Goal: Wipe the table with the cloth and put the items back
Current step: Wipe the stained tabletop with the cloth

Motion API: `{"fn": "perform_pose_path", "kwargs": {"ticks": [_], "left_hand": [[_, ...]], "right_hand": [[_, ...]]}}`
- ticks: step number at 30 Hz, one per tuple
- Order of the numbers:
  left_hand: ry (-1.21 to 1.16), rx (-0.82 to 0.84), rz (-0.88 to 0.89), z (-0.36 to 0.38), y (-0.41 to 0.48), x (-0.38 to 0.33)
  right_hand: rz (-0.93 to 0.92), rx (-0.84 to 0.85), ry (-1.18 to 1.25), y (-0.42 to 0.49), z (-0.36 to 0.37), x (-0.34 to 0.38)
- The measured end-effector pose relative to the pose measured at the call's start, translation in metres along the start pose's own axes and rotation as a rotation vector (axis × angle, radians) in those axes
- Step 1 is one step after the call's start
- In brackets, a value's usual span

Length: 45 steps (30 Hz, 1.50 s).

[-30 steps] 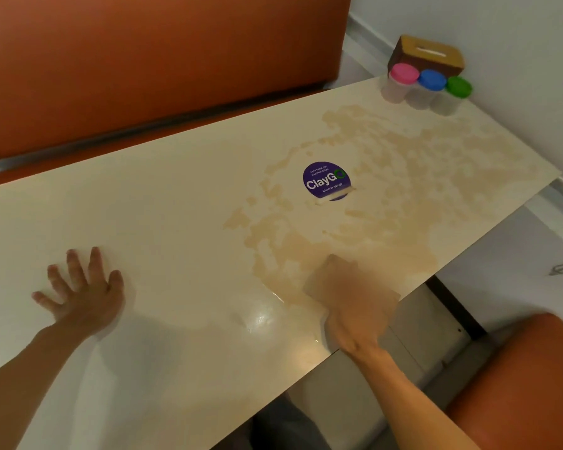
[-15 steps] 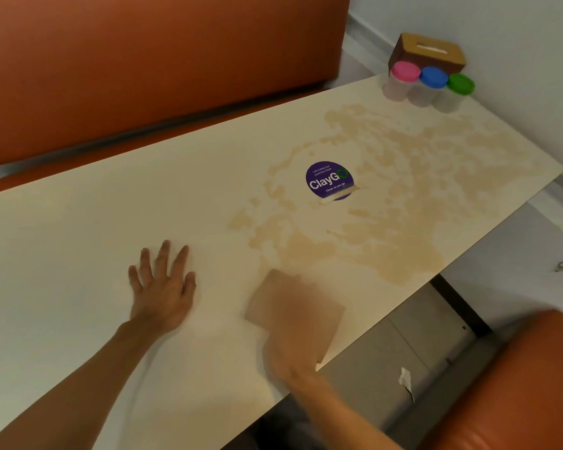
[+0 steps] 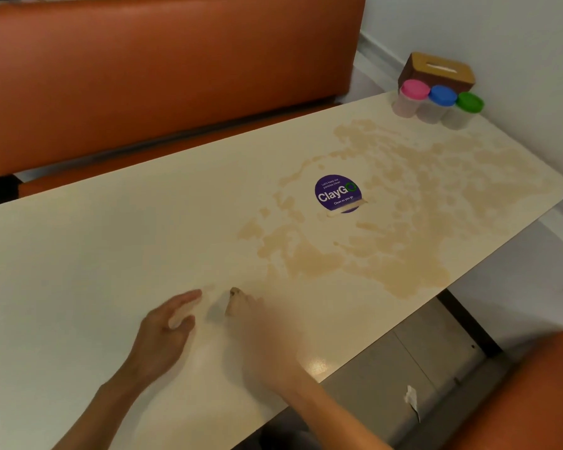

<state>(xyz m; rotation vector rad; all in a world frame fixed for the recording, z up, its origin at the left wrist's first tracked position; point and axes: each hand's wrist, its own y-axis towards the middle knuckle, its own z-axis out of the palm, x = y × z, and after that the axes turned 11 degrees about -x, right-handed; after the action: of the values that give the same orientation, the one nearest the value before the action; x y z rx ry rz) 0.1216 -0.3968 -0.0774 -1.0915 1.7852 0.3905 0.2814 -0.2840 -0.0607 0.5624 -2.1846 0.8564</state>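
My read: left hand (image 3: 163, 329) loose on the surface (image 3: 95, 254); right hand (image 3: 260, 323), blurred, seems to clutch the bunched cloth (image 3: 233, 302) beside it. I'd spread the cloth flat, press evenly, and sweep overlapping passes through the brown spill (image 3: 387, 254).

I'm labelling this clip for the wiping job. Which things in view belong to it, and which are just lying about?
Job: tan cloth at the blurred right hand; brown spill; table; pink-lidded jar, blue-lidded jar, green-lidded jar and tissue box, likely to put back.
Lying about: ClayGo sticker; orange bench; paper scrap on the floor.
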Motion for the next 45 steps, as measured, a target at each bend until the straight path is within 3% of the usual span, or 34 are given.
{"fn": "perform_pose_path", "kwargs": {"ticks": [3,6,8,12,16,19,21,23,26,30,34,39,42,45], "left_hand": [[-0.291,0.317,-0.225,-0.002,-0.031,-0.033],[-0.305,0.523,-0.200,0.005,-0.048,-0.056],[-0.282,0.453,-0.153,0.011,-0.049,-0.064],[-0.284,0.073,-0.187,0.009,-0.030,-0.070],[-0.162,-0.128,-0.176,-0.003,0.005,-0.064],[0.073,-0.281,0.222,-0.002,0.032,-0.067],[0.354,-0.263,0.477,0.005,0.050,-0.061],[0.589,-0.189,0.357,0.023,0.059,-0.046],[0.725,0.007,0.144,0.067,0.051,-0.022],[0.811,-0.048,0.038,0.110,0.022,-0.017],[0.805,-0.159,-0.022,0.144,-0.030,-0.023],[0.825,-0.203,-0.137,0.197,-0.086,-0.054],[0.769,-0.196,-0.161,0.220,-0.113,-0.075],[0.652,-0.130,-0.301,0.215,-0.117,-0.096]], "right_hand": [[0.022,0.019,0.270,0.003,-0.012,0.021],[0.027,0.166,0.495,-0.001,-0.012,0.051],[0.042,0.259,0.559,0.000,-0.010,0.065],[0.050,0.348,0.562,0.013,-0.034,0.072],[0.052,0.190,0.425,0.046,-0.081,0.053],[-0.022,0.006,0.270,0.076,-0.114,0.022],[-0.058,-0.078,0.176,0.097,-0.137,0.001],[-0.107,-0.062,0.037,0.118,-0.158,-0.016],[-0.213,-0.053,-0.094,0.143,-0.182,-0.038],[-0.406,-0.015,-0.474,0.165,-0.200,-0.063],[-0.546,0.005,-0.678,0.171,-0.202,-0.073],[-0.633,0.008,-0.761,0.179,-0.210,-0.076],[-0.665,0.012,-0.766,0.187,-0.213,-0.070],[-0.684,0.059,-0.775,0.202,-0.213,-0.057]]}}
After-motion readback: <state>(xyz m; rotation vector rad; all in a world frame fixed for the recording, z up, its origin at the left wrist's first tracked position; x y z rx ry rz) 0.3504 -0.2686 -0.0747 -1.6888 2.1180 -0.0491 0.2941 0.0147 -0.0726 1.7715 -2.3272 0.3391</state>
